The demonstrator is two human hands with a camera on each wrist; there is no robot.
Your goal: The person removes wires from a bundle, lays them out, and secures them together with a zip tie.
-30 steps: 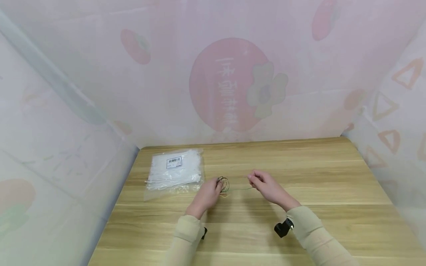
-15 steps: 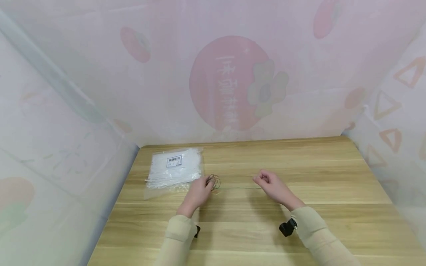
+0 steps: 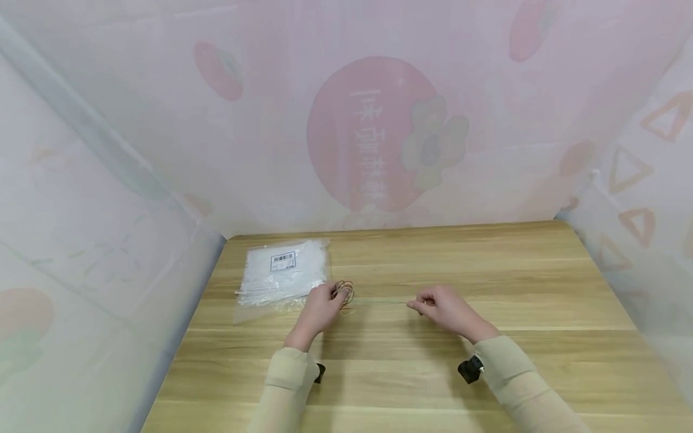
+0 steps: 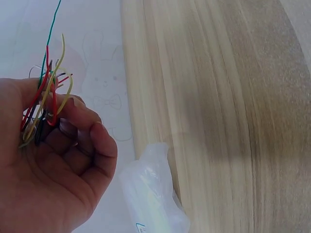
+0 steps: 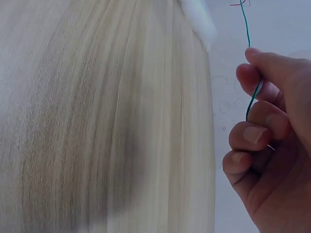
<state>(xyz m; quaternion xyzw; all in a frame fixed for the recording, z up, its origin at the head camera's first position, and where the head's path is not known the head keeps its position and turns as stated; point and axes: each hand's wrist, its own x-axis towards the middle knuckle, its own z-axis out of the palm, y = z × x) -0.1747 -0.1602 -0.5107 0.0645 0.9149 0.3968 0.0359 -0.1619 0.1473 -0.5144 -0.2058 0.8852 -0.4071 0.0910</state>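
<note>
My left hand [image 3: 319, 308] pinches a coiled bundle of thin wires [image 3: 345, 292] between thumb and fingers. In the left wrist view the wires [image 4: 50, 97] are red, yellow, black and green, with several loose ends sticking up. One green wire [image 3: 379, 302] runs straight from the bundle across to my right hand [image 3: 445, 310]. The right wrist view shows that green wire [image 5: 245, 22] pinched between thumb and index finger, its tail hanging past the curled fingers. Both hands are raised over the wooden table.
A clear plastic bag of white cable ties [image 3: 284, 273] with a barcode label lies at the back left of the wooden table [image 3: 487, 258], just beyond my left hand. Printed fabric walls [image 3: 260, 150] enclose the table at the back and sides.
My left hand has moved left with the wire bundle, and my right hand slightly right, lengthening the green wire between them. The right fingers have shifted their pinch along it.
</note>
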